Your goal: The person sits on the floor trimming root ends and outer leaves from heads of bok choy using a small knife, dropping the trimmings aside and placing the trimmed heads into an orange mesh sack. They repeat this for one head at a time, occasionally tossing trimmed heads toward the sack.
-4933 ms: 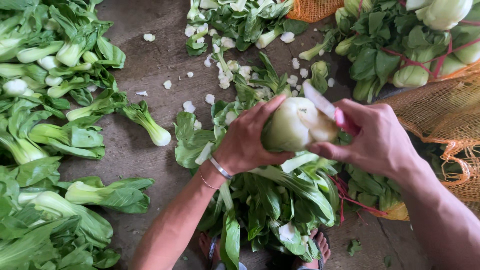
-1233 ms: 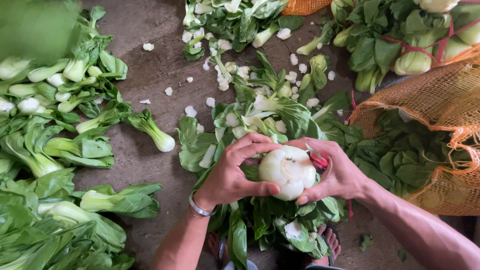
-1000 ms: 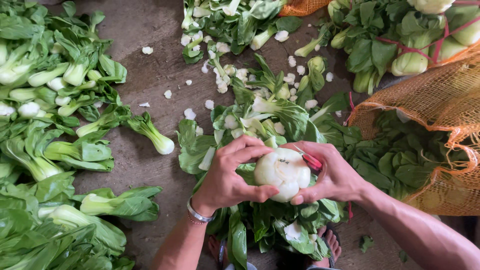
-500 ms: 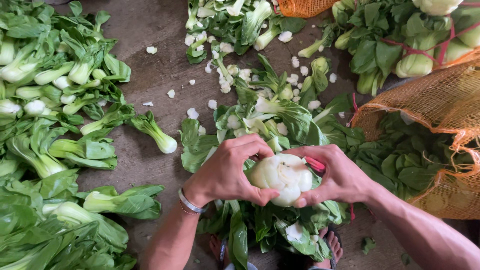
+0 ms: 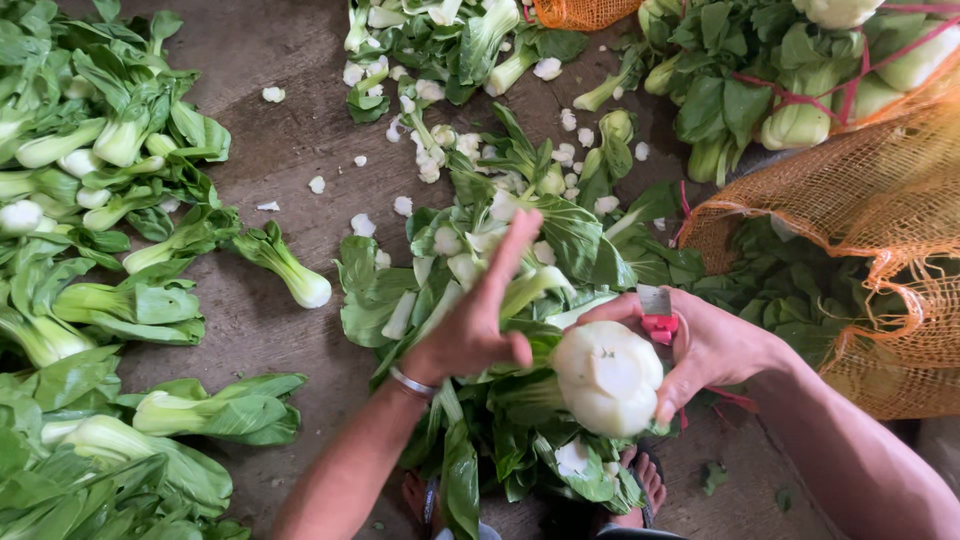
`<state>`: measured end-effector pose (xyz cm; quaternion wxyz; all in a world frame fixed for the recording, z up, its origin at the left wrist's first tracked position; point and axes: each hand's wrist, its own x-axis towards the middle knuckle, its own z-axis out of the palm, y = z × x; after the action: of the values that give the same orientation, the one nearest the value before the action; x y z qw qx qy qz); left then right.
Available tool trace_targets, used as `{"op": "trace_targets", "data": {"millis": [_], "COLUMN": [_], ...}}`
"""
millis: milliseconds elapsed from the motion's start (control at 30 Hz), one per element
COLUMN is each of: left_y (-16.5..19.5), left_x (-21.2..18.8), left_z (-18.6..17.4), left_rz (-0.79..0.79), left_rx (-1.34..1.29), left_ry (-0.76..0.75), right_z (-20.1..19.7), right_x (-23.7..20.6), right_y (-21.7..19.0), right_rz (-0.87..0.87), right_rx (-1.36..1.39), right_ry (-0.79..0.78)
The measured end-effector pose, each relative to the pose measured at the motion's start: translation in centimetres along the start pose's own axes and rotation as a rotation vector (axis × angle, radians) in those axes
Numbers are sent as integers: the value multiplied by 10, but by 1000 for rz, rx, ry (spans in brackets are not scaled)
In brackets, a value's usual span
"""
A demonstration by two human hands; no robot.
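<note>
We seem to be at a vegetable sorting or market-preparation spot, working low on a bare concrete floor (image 5: pixel 300 100). Heaps of bok choy (image 5: pixel 90 300) lie sorted on it, cut stem scraps (image 5: pixel 420 150) are scattered about, and orange mesh sacks (image 5: pixel 860 230) bulge with more greens, suggesting bulk produce handling rather than a home kitchen

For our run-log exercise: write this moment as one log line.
left hand: open, off the bok choy | right hand: holds bok choy and small knife | trimmed leaves beneath
</note>
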<state>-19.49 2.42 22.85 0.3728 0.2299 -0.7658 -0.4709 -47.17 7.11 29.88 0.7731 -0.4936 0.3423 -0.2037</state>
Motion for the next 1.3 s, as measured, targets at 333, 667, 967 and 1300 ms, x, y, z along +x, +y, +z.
{"op": "trace_targets", "data": {"millis": [333, 667, 967, 1300], "left_y": [21, 52, 46, 31], "left_x": [-17, -8, -22, -32], "left_z": [43, 16, 23, 28], "left_rz": [-216, -244, -105, 37], "left_rx": [-499, -155, 115, 257], "left_ry": [-98, 151, 267, 324], "right_z": [-6, 52, 70, 74], "right_x": [-6, -19, -14, -15], "right_y": [-11, -40, -49, -38], "right_rz": [-380, -333, -348, -414], "right_rx": [-1010, -1498, -1575, -1570], "right_ry": [613, 607, 587, 592]}}
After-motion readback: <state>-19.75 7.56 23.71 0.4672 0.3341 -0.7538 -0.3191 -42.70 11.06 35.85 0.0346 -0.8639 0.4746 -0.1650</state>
